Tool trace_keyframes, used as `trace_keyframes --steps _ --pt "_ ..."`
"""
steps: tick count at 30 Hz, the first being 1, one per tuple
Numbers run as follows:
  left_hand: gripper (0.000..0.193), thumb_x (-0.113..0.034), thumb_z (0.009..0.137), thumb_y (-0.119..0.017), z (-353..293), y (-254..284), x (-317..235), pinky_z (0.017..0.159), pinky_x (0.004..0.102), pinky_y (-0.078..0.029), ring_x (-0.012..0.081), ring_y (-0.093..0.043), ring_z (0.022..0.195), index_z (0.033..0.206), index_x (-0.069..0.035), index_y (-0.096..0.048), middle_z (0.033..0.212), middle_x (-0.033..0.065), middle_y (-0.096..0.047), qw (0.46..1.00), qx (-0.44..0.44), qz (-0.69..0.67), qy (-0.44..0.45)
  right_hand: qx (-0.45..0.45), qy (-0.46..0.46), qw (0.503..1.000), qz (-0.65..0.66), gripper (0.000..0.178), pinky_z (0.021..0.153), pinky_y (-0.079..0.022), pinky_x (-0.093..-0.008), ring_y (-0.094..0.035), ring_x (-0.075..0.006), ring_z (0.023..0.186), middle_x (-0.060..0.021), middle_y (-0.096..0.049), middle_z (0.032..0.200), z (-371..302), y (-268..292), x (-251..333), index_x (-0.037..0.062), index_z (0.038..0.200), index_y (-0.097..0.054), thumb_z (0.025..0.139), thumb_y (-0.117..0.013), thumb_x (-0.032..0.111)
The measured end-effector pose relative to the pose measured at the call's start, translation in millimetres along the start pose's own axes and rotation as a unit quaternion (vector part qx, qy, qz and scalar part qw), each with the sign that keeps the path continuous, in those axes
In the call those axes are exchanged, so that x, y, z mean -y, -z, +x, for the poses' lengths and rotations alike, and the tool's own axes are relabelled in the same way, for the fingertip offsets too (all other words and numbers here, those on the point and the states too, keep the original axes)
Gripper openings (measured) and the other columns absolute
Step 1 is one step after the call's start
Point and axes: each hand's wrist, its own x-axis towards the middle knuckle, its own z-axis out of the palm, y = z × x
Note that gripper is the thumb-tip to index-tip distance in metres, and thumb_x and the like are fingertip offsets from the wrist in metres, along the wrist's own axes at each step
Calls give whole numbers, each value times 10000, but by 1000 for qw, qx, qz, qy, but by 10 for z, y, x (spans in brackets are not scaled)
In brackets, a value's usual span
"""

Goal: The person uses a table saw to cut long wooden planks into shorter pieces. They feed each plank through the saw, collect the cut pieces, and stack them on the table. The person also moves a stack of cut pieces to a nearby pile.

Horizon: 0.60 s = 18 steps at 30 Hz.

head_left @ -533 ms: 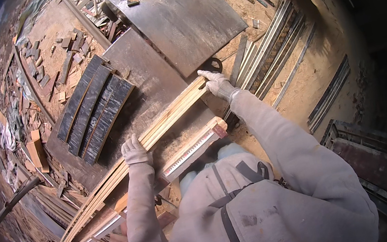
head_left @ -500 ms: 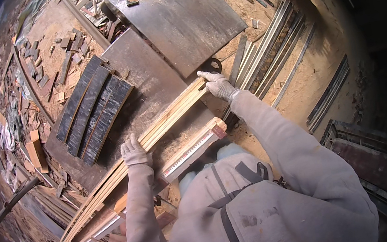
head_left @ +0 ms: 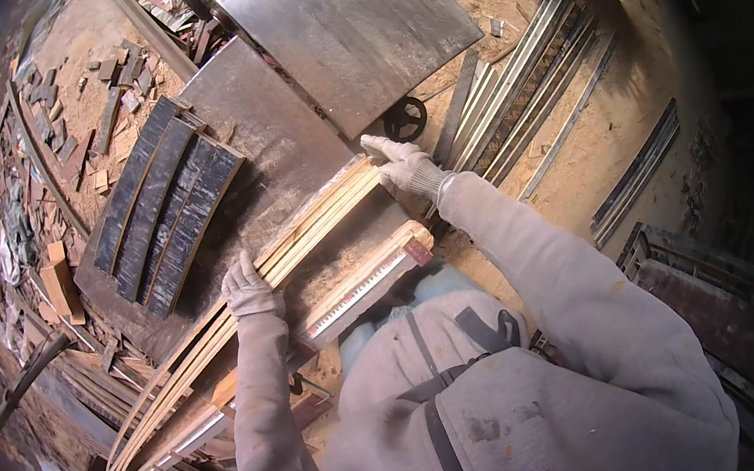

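A bundle of long, pale wooden strips (head_left: 320, 220) lies slantwise across the metal saw table (head_left: 272, 134). My left hand (head_left: 251, 293), in a light knitted glove, is closed over the bundle near its middle, fingers toward the far side. At the bundle's right end is my gloved right hand (head_left: 410, 171), palm against the strip ends and fingers stretched out past them. Nearer my body, a wooden piece (head_left: 373, 273) lies along a rail with a measuring scale (head_left: 357, 295). Beyond my left hand sit curved, dark-faced boards (head_left: 170, 204), side by side on the table.
A raised metal plate (head_left: 355, 32) adjoins the table's far side, with a black handwheel (head_left: 405, 119) below its corner. Long dark and pale boards (head_left: 520, 80) lie on the sandy ground at right. Wood offcuts (head_left: 115, 75) are strewn at far left.
My right hand's fingers have straightened, and the hand has shifted slightly left at the strip ends. My left hand and the strips have shifted slightly in view, along with the whole scene.
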Motion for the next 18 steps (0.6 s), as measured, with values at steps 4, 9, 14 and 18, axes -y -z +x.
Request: trace_keyframes --steps 4,9,14,18 --pt "1091 -303 647 -884 17 -34 74 1126 530 -379 367 -528 1282 1562 -64 -342 1394 152 -537 999 27 3 20 -38 -79 974 -210 1199 1221 -315 -269 -274 -236 1599 -151 -293 1731 1 -27 -274 45 1695 -25 675 -649 -40" --pt "1196 -362 627 -945 57 -50 171 1142 537 -358 373 -504 1313 1592 -81 -296 1438 157 -512 999 43 25 12 -53 -108 938 -324 1213 1179 -419 -483 -537 -459 1367 -349 -528 1463 -4 -281 -353 313 1701 31 760 -713 127" --pt "1011 -222 699 -814 15 -54 146 1131 533 -367 371 -511 1303 1573 -75 -327 1424 161 -520 1000 22 20 -1 -24 -200 910 -363 1203 1198 -395 -485 -509 -460 1396 -344 -486 1509 -125 -377 9 230 1697 64 775 -707 177" --pt "743 -135 816 -645 -35 -40 9 1115 525 -381 370 -531 1274 1518 -76 -409 1379 156 -545 999 33 1 12 -115 -4 869 -481 1213 1292 -227 -492 -302 -447 1547 -347 -288 1642 -479 -514 272 29 1671 58 786 -733 279"
